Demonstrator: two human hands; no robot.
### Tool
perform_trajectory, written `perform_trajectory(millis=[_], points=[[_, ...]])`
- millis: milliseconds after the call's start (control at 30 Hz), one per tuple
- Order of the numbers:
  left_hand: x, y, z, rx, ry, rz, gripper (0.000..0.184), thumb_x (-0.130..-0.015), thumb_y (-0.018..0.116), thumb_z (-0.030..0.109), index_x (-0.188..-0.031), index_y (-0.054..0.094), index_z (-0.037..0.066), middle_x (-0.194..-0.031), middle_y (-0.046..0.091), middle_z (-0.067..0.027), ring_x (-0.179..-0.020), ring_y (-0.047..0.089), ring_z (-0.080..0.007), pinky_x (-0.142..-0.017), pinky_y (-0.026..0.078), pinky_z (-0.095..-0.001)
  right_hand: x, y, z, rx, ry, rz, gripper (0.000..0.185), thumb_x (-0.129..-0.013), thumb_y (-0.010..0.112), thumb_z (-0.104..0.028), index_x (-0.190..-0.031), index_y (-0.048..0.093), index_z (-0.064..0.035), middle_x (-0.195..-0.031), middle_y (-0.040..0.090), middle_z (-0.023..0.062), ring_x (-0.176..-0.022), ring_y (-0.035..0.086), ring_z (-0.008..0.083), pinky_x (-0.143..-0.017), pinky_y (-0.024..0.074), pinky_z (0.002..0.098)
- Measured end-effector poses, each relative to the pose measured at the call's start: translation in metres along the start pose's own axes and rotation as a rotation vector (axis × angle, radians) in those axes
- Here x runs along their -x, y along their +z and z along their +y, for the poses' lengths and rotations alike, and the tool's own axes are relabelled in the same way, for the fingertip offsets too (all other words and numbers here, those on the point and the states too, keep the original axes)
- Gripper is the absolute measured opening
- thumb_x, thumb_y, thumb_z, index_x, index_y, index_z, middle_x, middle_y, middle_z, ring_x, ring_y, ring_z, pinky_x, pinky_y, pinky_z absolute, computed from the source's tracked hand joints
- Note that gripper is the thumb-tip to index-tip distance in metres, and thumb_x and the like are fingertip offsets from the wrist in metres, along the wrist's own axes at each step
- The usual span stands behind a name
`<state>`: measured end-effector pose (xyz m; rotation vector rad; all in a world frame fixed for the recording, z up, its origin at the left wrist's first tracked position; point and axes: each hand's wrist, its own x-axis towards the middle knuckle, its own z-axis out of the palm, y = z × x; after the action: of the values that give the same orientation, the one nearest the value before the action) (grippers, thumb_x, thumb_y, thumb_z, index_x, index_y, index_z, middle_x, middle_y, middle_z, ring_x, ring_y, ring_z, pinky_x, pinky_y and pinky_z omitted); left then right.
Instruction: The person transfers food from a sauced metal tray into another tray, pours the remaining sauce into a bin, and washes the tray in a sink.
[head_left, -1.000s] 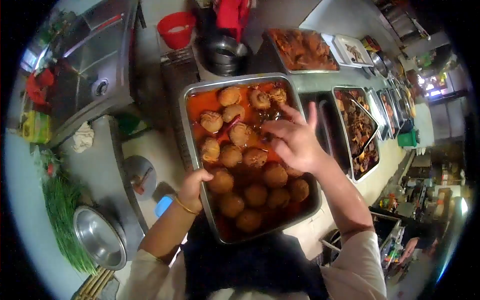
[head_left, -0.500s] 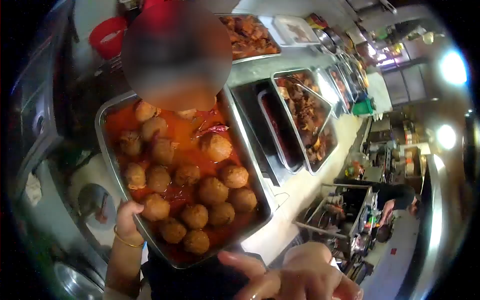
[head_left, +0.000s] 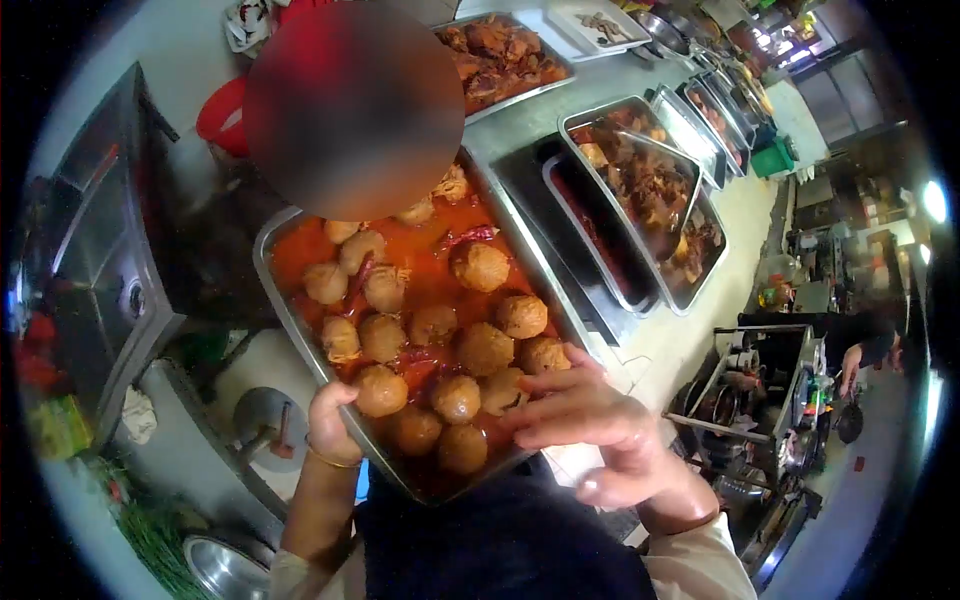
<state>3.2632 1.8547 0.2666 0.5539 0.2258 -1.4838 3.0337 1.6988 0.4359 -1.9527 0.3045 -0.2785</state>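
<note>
A deep metal tray of red sauce holds several round brown balls and some red chillies. My left hand grips the tray's near left rim, with the thumb over the edge and the other fingers hidden beneath. At the near right corner, my right hand is over the rim, its fingers apart and reaching above the balls; nothing shows in it. A round blur covers the tray's far left part.
Trays of dark braised food and reddish pieces stand beyond on the counter. A metal basin and green stalks are at lower left. Another person's hand shows at far right, near a metal rack.
My right hand has gone from over the tray's far part, past its near side, to the near right corner. The left hand has kept its grip. The view has shifted.
</note>
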Motion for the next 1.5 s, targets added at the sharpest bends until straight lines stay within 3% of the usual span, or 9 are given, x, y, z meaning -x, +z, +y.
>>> perform_trajectory(millis=[200, 367, 567, 667, 833, 1000, 1100, 1233, 1500], points=[[0.004, 0.022, -0.002, -0.028, 0.050, 0.038, 0.054, -0.072, 0.043, 0.017, -0.123, 0.043, -0.001, -0.115, 0.056, -0.0185, -0.103, 0.057, -0.0340, -0.091, 0.046, -0.0465, 0.003, 0.016, 0.000, 0.306, 0.072, 0.046, 0.028, -0.079, 0.065, -0.028, -0.099, 0.068, -0.0094, -0.102, 0.065, 0.0070, -0.105, 0.056, 0.0281, -0.105, 0.0210, 0.0488], [0.003, 0.017, -0.002, 0.021, 0.015, -0.015, 0.058, -0.072, 0.043, 0.015, -0.128, 0.039, -0.001, -0.123, 0.051, -0.0194, -0.112, 0.052, -0.0364, -0.098, 0.040, -0.0495, 0.002, 0.018, 0.007, 0.458, 0.095, 0.124, 0.023, -0.077, 0.065, -0.024, -0.095, 0.066, -0.0096, -0.093, 0.064, 0.0095, -0.093, 0.059, 0.0275, -0.095, 0.0349, 0.0454], [0.004, 0.020, -0.001, -0.001, -0.016, -0.078, 0.064, -0.072, 0.042, 0.015, -0.133, 0.032, -0.001, -0.130, 0.044, -0.0202, -0.120, 0.044, -0.0367, -0.103, 0.035, -0.0486, -0.045, 0.003, 0.054, 1.020, 0.134, 0.360, 0.037, -0.068, 0.069, -0.020, -0.101, 0.059, -0.0062, -0.104, 0.061, 0.0093, -0.092, 0.056, 0.0263, -0.080, 0.0409, 0.0386], [0.010, 0.030, 0.001, -0.018, -0.027, -0.043, 0.064, -0.072, 0.043, 0.015, -0.133, 0.033, -0.001, -0.129, 0.046, -0.0200, -0.119, 0.045, -0.0366, -0.102, 0.035, -0.0484, -0.069, -0.001, 0.058, 1.158, 0.270, 0.289, 0.038, -0.069, 0.068, -0.027, -0.100, 0.059, -0.0068, -0.087, 0.062, 0.0054, -0.085, 0.055, 0.0254, -0.074, 0.0400, 0.0367], [0.010, 0.045, 0.008, -0.103, -0.092, 0.017, 0.062, -0.072, 0.044, 0.016, -0.132, 0.035, 0.000, -0.128, 0.047, -0.0186, -0.117, 0.047, -0.0353, -0.101, 0.036, -0.0489, -0.056, -0.020, 0.039, 0.937, 0.124, 0.496, 0.015, -0.070, 0.065, -0.025, -0.078, 0.064, -0.0119, -0.073, 0.058, 0.0059, -0.079, 0.052, 0.0261, -0.073, 0.0383, 0.0378], [0.012, 0.089, 0.004, -0.204, -0.091, 0.015, 0.064, -0.071, 0.046, 0.016, -0.134, 0.035, 0.004, -0.130, 0.045, -0.0150, -0.121, 0.043, -0.0341, -0.102, 0.035, -0.0495, 0.014, -0.048, 0.031, 0.858, 0.208, 0.656, 0.040, -0.075, 0.066, -0.022, -0.110, 0.058, -0.0050, -0.113, 0.057, 0.0160, -0.103, 0.051, 0.0334, -0.092, 0.0379, 0.0427], [0.015, 0.120, -0.007, -0.271, -0.102, -0.029, 0.066, -0.069, 0.047, 0.015, -0.133, 0.036, 0.004, -0.129, 0.045, -0.0149, -0.119, 0.045, -0.0343, -0.102, 0.035, -0.0498, 0.073, -0.048, 0.031, 0.351, 0.385, 0.772, 0.052, -0.082, 0.063, -0.026, -0.124, 0.046, -0.0002, -0.119, 0.053, 0.0195, -0.111, 0.052, 0.0309, -0.094, 0.0405, 0.0400], [0.023, 0.177, -0.044, -0.410, -0.114, -0.129, 0.065, -0.069, 0.047, 0.020, -0.131, 0.036, 0.007, -0.126, 0.047, -0.0138, -0.115, 0.047, -0.0340, -0.099, 0.038, -0.0493, 0.141, -0.062, 0.005, -0.260, 0.446, 0.823, 0.054, -0.091, 0.054, -0.037, -0.132, 0.037, -0.0063, -0.123, 0.051, 0.0155, -0.113, 0.046, 0.0229, -0.095, 0.0374, 0.0360], [0.019, 0.264, -0.202, -0.597, -0.207, -0.218, 0.059, -0.077, 0.054, 0.030, -0.129, 0.037, 0.006, -0.124, 0.046, -0.0136, -0.114, 0.048, -0.0309, -0.095, 0.041, -0.0458, 0.307, -0.144, -0.031, -0.349, 0.464, 1.070, 0.033, -0.092, 0.049, -0.029, -0.118, 0.049, -0.0090, -0.105, 0.053, 0.0040, -0.102, 0.046, 0.0141, -0.091, 0.0382, 0.0299]])
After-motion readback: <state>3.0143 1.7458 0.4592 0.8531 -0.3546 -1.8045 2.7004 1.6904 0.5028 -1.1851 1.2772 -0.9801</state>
